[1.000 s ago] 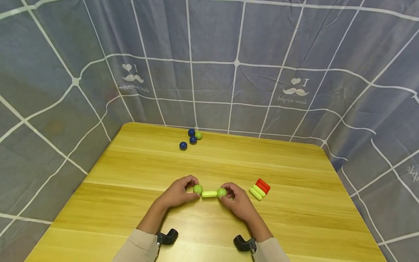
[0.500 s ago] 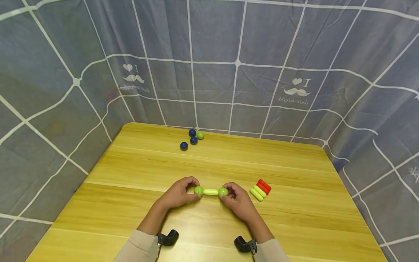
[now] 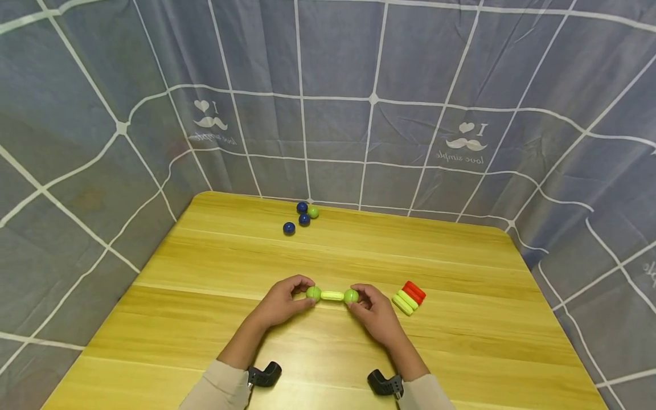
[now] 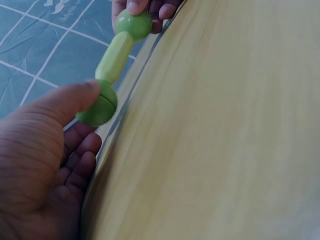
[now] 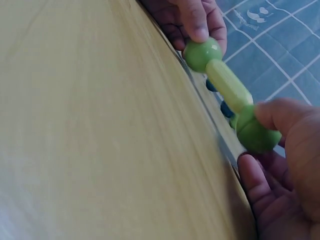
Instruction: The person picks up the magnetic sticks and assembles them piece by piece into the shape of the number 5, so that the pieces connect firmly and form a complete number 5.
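Observation:
A yellow-green rod [image 3: 332,296] joins two green balls in a dumbbell shape, lying level between my hands. My left hand [image 3: 285,300] pinches the left green ball [image 3: 314,293] between thumb and fingers. At the other end, my right hand [image 3: 376,311] pinches the right green ball [image 3: 351,296]. The left wrist view shows my left thumb across the near ball [image 4: 101,106], with the rod [image 4: 114,57] meeting it. From the right wrist, the ball under my right thumb [image 5: 256,131] has a visible seam line.
Right of my hands lie yellow-green rods [image 3: 405,300] beside red rods [image 3: 414,292]. Toward the back of the wooden table [image 3: 451,250] sit several balls: blue ones [image 3: 289,228] and one green ball [image 3: 313,212]. A grey gridded curtain [image 3: 338,131] surrounds the table's back and sides.
A second ago a gap showed between the left ball and the rod; now they meet. Both hands have since moved slightly away from the body with the joined piece.

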A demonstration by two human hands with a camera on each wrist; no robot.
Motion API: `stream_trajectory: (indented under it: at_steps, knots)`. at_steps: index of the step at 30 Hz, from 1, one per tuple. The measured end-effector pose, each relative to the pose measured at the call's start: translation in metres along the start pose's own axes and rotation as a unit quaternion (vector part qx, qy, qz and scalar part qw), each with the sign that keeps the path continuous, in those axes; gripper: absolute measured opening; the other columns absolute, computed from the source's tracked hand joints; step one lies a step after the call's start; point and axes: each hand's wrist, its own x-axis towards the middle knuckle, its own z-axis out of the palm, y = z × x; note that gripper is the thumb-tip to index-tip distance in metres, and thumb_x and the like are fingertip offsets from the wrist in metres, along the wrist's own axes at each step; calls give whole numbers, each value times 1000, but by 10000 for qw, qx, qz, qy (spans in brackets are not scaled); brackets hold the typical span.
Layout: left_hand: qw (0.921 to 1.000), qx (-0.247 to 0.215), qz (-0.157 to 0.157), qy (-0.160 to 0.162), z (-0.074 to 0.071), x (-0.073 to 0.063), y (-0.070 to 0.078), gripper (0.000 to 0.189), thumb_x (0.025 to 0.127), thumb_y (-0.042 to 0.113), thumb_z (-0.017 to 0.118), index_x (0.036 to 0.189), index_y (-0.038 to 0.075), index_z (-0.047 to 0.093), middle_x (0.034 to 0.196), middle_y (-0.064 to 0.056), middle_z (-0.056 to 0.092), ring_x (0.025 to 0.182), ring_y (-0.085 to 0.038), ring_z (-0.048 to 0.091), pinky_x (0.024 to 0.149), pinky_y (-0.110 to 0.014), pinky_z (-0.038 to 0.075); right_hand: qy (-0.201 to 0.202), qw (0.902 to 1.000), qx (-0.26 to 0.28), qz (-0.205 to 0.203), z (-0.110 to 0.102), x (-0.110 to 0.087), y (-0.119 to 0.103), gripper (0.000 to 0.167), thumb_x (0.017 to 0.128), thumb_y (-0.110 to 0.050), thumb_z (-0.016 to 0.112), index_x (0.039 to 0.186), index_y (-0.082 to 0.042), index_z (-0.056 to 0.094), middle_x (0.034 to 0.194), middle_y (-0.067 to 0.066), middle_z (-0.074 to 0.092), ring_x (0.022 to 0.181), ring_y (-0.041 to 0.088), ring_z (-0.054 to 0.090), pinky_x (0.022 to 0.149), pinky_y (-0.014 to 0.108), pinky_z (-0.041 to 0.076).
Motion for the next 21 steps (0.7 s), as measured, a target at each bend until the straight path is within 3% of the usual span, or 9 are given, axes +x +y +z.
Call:
stream_trajectory:
  at_steps: [11, 21]
  knots:
    - [9994, 281, 159, 124, 2, 0, 1, 30, 87, 16, 77, 115, 10, 68, 107, 3, 66, 102, -19, 61, 92, -40, 49, 368, 9991, 112, 178, 0, -2, -6, 27, 93, -11, 71, 118, -6, 67, 116, 8, 64, 106, 24, 61, 80, 27, 50]
    - [9992, 338, 163, 138, 2, 0, 2, 30, 88, 17, 76, 116, 10, 68, 109, 2, 67, 104, -20, 62, 94, -40, 50, 471, 9988, 50, 149, -5, -2, -6, 26, 92, -11, 70, 117, -8, 67, 109, 4, 65, 98, 19, 62, 79, 29, 51]
